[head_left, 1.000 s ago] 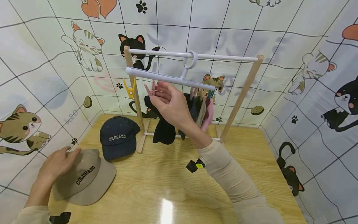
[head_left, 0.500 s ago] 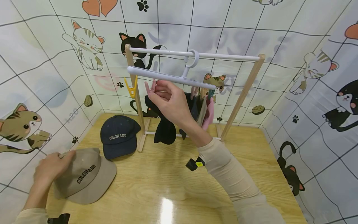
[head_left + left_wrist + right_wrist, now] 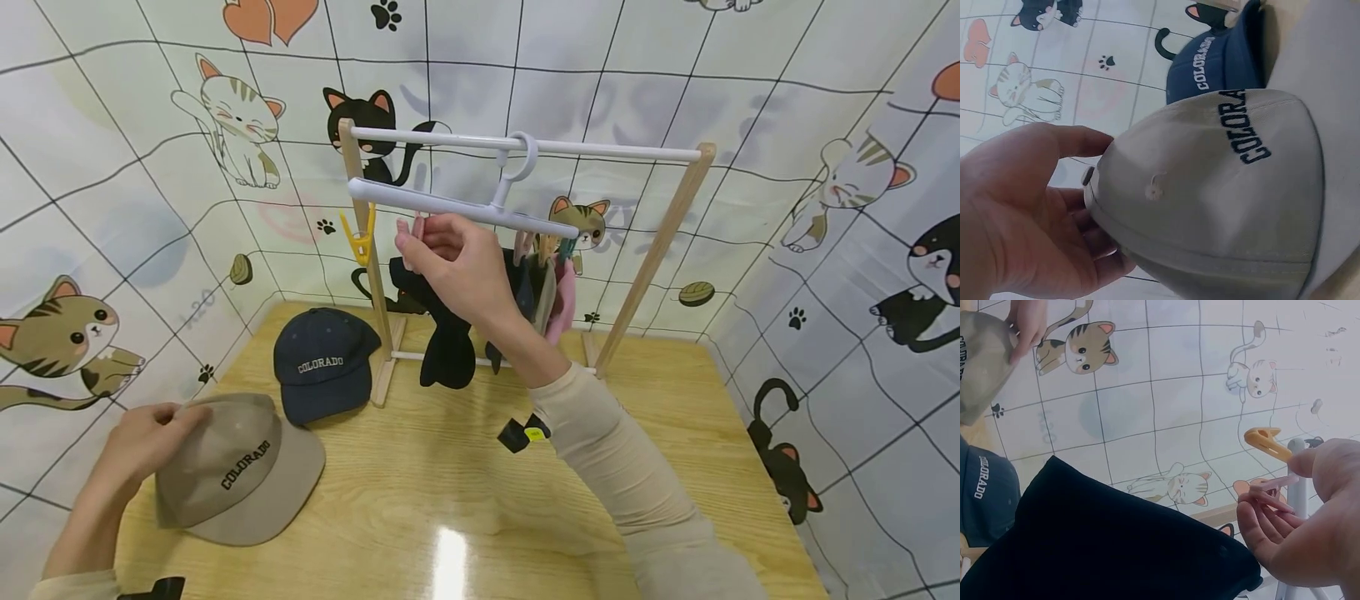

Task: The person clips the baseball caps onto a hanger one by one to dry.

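Note:
My left hand (image 3: 146, 442) grips the crown of a beige cap (image 3: 213, 458) lettered COLORADO, at the left of the table. In the left wrist view, the thumb and fingers sit around the crown's top button. Under the left half of a pale lilac hanger (image 3: 427, 198), my right hand (image 3: 468, 271) pinches a pink clothespin (image 3: 1272, 487) between thumb and fingers. A yellow clothespin (image 3: 362, 242) hangs further left on the hanger. Just below my right hand hangs a black cap-like item (image 3: 448, 358), partly hidden by it.
The hanger hooks over the white rail (image 3: 615, 151) of a wooden-legged rack. A navy cap (image 3: 322, 367) sits beside the rack's left foot. Clothespins at the hanger's right hold a pink item (image 3: 562, 304) and others. Cat-printed cloth walls surround the wooden table (image 3: 390, 483).
My left hand has closed on the beige cap's crown, and the cap has shifted slightly right. My right thumb has come over the pink clothespin's left prong, and the prongs look closer together.

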Available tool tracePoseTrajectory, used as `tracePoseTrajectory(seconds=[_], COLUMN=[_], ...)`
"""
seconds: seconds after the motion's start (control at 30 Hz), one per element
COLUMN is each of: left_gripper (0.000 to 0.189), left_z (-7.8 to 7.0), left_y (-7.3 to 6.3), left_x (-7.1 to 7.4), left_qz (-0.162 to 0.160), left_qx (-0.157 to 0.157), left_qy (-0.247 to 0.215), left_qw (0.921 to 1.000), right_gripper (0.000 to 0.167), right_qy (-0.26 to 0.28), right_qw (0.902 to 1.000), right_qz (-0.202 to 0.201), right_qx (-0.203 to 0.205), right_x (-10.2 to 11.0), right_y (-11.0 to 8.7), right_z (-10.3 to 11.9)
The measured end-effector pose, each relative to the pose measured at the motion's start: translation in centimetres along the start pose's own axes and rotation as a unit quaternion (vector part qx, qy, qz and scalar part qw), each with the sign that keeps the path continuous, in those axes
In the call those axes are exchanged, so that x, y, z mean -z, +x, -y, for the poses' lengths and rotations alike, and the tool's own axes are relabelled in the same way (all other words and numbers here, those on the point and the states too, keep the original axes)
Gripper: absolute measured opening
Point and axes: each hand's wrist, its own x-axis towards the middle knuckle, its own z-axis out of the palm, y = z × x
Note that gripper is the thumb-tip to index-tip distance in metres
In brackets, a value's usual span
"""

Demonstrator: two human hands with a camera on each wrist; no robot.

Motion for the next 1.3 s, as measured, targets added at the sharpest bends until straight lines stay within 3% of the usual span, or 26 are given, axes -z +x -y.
tracePoseTrajectory(seconds=[0.23, 0.37, 0.57, 0.8, 1.0, 1.3], left_gripper=[0.06, 0.055, 0.052, 0.038, 0.032, 0.022], left_z=[-2.0, -3.6, -5.8, -8.9, -11.3, -14.8], left_y=[-1.3, -2.4, -3.6, -4.4, -4.1, -2.8], left_x=[0.4, 0.5, 1.1, 1.4, 0.8, -0.7], left_qz=[0.016, 0.019, 0.025, 0.008, 0.001, 0.011], left_qx=[-0.03, -0.051, -0.096, -0.14, -0.165, -0.223], left_qy=[-0.029, -0.055, -0.051, -0.066, -0.098, -0.14], left_qw=[0.999, 0.997, 0.9937, 0.9879, 0.9815, 0.9646], right_gripper=[0.023, 0.023, 0.025, 0.027, 0.026, 0.027], right_qy=[0.025, 0.028, 0.02, 0.001, -0.002, -0.019], right_qw=[0.9995, 0.9991, 0.9994, 0.9992, 0.9994, 0.9996], right_qz=[-0.009, -0.02, -0.023, -0.03, -0.027, -0.017], right_qx=[0.016, 0.027, 0.017, 0.027, 0.023, 0.007], right_x=[-0.1, 0.0, 0.2, 0.3, 0.2, 0.9], right_y=[0.5, 0.8, 0.9, 1.2, 1.2, 1.1], right_z=[0.2, 0.3, 0.4, 0.4, 0.4, 0.6])
